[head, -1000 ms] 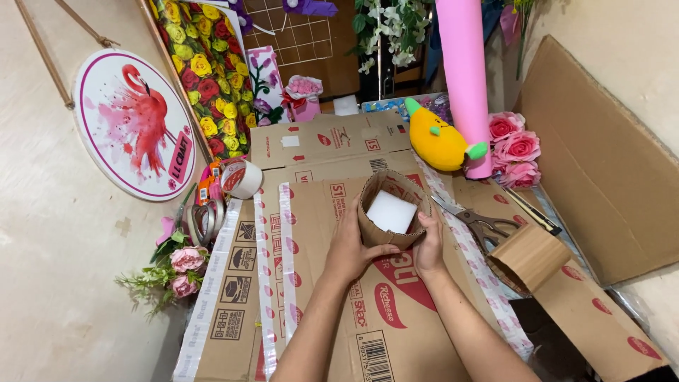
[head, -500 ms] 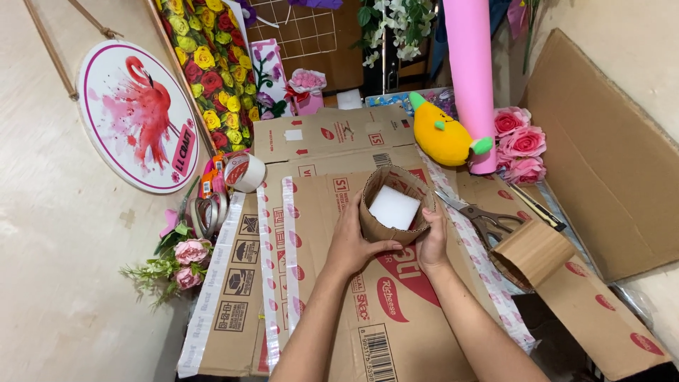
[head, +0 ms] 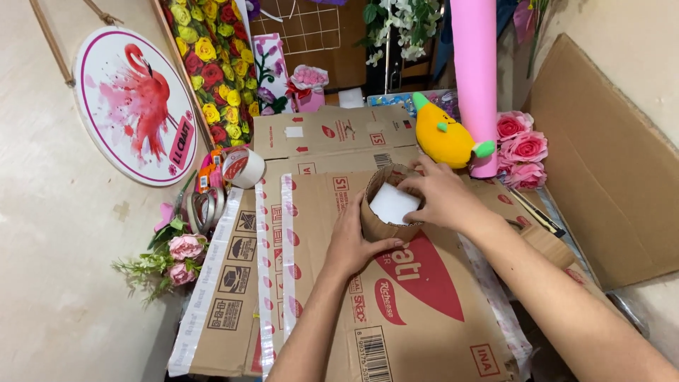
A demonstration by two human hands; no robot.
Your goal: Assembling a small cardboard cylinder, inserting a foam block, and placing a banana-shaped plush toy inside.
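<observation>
- While both hands work at it, the cardboard ring [head: 385, 212] stands upright near the middle of the flattened cardboard boxes [head: 396, 311] spread over the floor.
- Left hand [head: 353, 244] presses against the ring's near left side, thumb along its lower wall; its grip is closed on the ring.
- Right hand [head: 442, 194] reaches over the ring's far right edge, fingers curled on the rim and touching the white foam piece [head: 391, 203] that sits inside; whether the grip pinches the foam or only rests on it cannot be told.
- Strips of clear tape [head: 263, 269] run lengthwise down the left side of the boxes.
- Tape rolls [head: 242, 168] lie just off the boxes' upper left corner, beside a small bunch of pink flowers [head: 177, 255].
- A round flamingo sign [head: 134, 106] leans at the far left.
- A yellow plush toy [head: 442, 134] lies beyond the ring, touching a pink roll [head: 475, 71] that stands upright, with pink roses [head: 520, 145] just beside it.
</observation>
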